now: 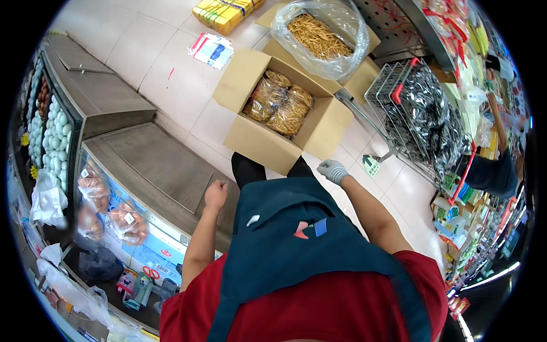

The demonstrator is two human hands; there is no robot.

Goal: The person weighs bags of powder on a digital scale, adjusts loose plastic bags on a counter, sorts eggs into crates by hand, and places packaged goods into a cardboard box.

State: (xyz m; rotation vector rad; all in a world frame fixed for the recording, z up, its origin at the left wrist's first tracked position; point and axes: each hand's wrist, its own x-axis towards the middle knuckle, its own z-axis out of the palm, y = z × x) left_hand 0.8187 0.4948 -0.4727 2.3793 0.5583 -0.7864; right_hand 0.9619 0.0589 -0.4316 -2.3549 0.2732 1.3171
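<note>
My left hand (216,195) is bare and closed into a loose fist, above the wooden ledge on the left. A grey striped knit glove covers my right hand (333,171), which is curled near the lower right flap of an open cardboard box (273,141); whether it touches the flap I cannot tell. Inside that box lie several clear plastic bags of brown dried food strips (287,116). Just behind stands a second open carton lined with a large clear plastic bag (284,30), holding loose dried strips (318,37).
A wire shopping cart (384,96) full of dark plastic bags stands at right, with a person (491,175) beyond it. At left are an egg display (55,137) and a wooden ledge (158,166). A yellow strapped package (222,15) lies on the tiled floor.
</note>
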